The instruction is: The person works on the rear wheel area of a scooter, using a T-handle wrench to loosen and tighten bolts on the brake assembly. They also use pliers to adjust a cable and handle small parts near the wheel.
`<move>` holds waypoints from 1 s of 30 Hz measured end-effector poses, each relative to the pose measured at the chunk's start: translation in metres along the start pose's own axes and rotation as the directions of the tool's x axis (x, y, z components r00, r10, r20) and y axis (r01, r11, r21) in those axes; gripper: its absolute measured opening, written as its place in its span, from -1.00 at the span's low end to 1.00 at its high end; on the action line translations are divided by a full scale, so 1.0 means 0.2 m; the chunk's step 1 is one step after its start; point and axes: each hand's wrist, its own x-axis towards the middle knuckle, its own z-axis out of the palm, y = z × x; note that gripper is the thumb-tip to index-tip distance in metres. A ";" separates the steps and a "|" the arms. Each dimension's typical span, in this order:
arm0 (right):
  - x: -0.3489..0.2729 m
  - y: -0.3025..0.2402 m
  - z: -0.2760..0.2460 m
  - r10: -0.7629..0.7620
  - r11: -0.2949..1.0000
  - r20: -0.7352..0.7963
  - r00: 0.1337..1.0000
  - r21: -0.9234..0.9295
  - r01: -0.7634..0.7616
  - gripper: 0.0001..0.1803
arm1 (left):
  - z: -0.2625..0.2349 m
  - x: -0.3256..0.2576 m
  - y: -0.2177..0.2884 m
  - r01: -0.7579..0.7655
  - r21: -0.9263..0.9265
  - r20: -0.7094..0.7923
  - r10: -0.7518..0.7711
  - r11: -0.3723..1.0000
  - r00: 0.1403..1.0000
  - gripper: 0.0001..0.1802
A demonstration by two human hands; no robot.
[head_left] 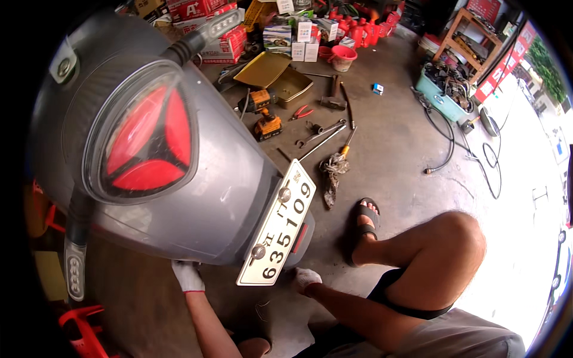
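The scooter [230, 161], grey with a red tail light [148, 140], fills the left of the view, its rear above and ahead of both gloved hands. The left hand [188, 277] reaches up to its lower edge, fingers hidden beneath the bodywork. The right hand [305, 279] is just beside the number plate's [289, 209] lower end. I cannot tell whether either hand grips anything.

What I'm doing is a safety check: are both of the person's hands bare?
No, the left hand and the right hand each show a white glove.
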 end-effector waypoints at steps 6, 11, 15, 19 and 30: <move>0.00 0.01 0.03 -0.067 0.995 -0.030 0.997 0.065 0.069 -0.55 | -0.10 0.12 -0.07 0.352 -0.255 0.079 -0.343 0.900 0.936 -0.49; 0.03 0.05 0.07 -0.083 0.994 -0.073 0.994 0.071 0.089 -0.59 | 0.00 0.01 -0.01 -0.032 0.132 -0.017 0.034 0.991 0.999 -0.66; 0.02 0.00 0.05 -0.093 0.992 -0.044 0.995 0.079 0.096 -0.58 | -0.08 0.11 -0.01 0.307 -0.298 0.036 -0.311 0.904 0.950 -0.56; -0.04 0.00 -0.02 -0.116 0.988 -0.036 0.993 0.099 0.119 -0.57 | -0.09 0.06 -0.07 0.072 0.085 0.080 -0.079 0.994 0.994 -0.58; 0.11 0.11 0.05 -0.186 0.982 -0.066 0.980 -0.041 0.184 -0.56 | 0.08 0.02 0.03 0.084 -0.168 -0.015 -0.088 0.982 0.996 -0.63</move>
